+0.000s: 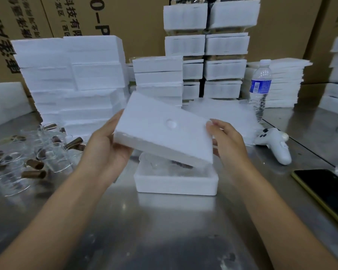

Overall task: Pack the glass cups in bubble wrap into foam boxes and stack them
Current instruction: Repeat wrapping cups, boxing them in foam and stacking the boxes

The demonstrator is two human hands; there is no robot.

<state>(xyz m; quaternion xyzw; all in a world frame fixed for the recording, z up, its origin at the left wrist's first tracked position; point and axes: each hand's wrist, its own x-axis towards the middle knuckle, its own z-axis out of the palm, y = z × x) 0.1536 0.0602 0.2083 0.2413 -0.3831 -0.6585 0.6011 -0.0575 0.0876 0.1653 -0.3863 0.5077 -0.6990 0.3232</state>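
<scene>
A white foam lid hangs tilted above an open foam box on the steel table. My left hand grips the lid's left end from below. Its right end is held by my right hand, fingers over the top edge. Inside the box lies a bubble-wrapped glass cup, mostly hidden by the lid. Several loose glass cups with brown handles lie on the table at the left.
Stacks of foam boxes and foam lids stand behind. A sheet of bubble wrap lies behind the lid. A water bottle, white controller and phone sit at the right.
</scene>
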